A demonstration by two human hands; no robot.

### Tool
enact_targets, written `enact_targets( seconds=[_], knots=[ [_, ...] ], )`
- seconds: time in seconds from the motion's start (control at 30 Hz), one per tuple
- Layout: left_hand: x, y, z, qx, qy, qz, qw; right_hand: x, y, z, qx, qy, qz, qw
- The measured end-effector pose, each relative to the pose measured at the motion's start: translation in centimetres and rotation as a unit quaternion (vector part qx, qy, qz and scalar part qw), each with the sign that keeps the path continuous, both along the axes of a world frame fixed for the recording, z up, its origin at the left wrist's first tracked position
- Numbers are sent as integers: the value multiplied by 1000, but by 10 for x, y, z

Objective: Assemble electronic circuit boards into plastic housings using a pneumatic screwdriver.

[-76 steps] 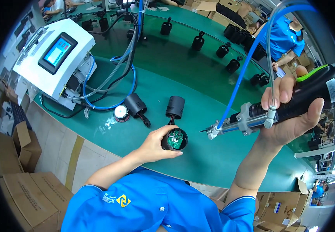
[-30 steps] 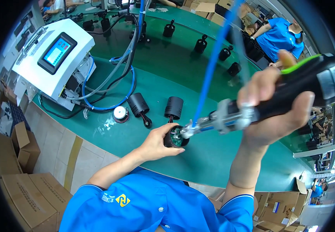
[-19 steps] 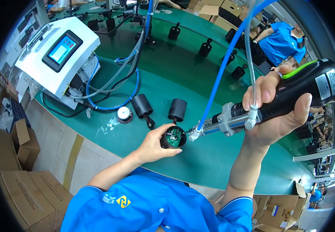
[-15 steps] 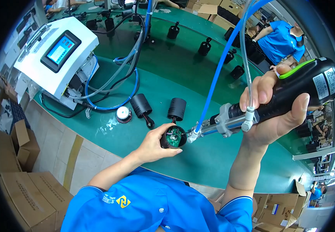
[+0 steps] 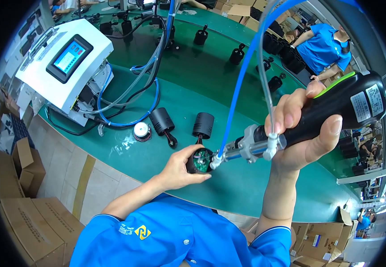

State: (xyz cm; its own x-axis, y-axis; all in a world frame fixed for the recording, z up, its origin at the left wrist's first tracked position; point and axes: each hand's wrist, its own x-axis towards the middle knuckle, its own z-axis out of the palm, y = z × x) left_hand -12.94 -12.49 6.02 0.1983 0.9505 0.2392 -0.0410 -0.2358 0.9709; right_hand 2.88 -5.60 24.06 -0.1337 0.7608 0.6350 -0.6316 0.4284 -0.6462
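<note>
Driving a screw: left hand [image 5: 180,168] cups black lamp housing [image 5: 199,160]; right hand [image 5: 302,133] fully grips powered screwdriver [image 5: 308,122], tip seated; next, steady pressure.

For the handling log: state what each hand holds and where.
Left hand cups the round black housing by its side; right hand grips the black power screwdriver around its body.

At the upper left of the frame a white control box [image 5: 64,66] with a small lit screen sits on the green surface [image 5: 193,75]. Blue and grey hoses [image 5: 130,95] loop out beside it. Near the middle lie two black cylindrical housings [image 5: 162,121] [image 5: 203,125] and a small round disc [image 5: 140,131]. Cardboard boxes [image 5: 28,222] crowd the floor at lower left. A person in blue [image 5: 320,44] works at upper right.
</note>
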Motion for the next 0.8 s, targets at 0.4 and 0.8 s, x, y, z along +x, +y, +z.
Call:
enact_targets(
  seconds=[0.4, 0.8],
  knots=[
    [1, 2, 2, 36, 99, -33, 994, 22, 7, 43, 99, -41, 109, 988],
    [2, 2, 12, 59, 103, -42, 992, 1, 4, 16, 48, -30, 68, 996]
  ],
)
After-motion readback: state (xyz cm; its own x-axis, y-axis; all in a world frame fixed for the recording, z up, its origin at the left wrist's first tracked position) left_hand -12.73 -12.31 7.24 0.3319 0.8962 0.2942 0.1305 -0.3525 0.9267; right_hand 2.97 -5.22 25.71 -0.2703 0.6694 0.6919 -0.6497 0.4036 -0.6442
